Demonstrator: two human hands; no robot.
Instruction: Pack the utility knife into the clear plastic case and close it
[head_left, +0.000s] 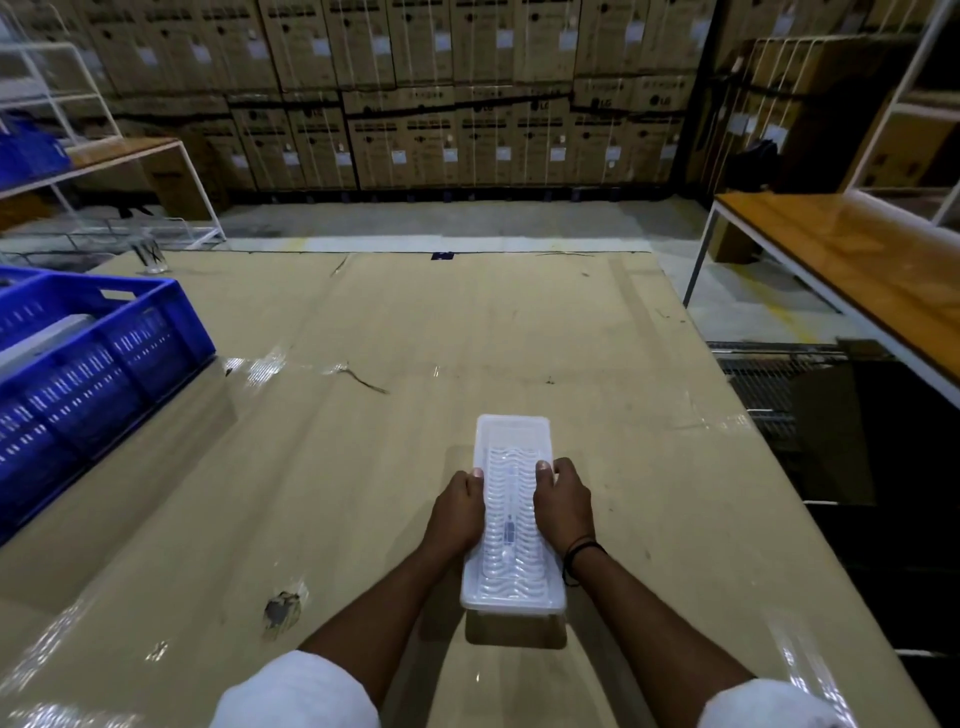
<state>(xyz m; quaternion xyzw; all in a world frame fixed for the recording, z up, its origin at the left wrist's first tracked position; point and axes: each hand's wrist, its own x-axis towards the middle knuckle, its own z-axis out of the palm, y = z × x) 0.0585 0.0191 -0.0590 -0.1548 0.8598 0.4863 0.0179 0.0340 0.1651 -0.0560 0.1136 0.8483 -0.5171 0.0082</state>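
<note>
On the taped cardboard tabletop (363, 322), 2 hands' grips clamp the long, ribbed, translucent case (511, 514): left hand (457, 512), right hand (563, 506).

Utility knife (509, 525) blurred inside case (511, 592)

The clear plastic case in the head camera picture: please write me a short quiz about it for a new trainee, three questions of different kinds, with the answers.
1. True or false: the clear plastic case rests on the cardboard-covered table with its lid on.
2. Which hand wears a dark wristband?
A. the left hand
B. the right hand
C. neither
3. Fill in: the blue crate stands to the ____ of the case.

Key
1. True. The ribbed lid lies over the case, and a slim item, probably the utility knife, shows through it.
2. B. Both hands press on the long sides of the case.
3. Left, and apart from it.
</note>
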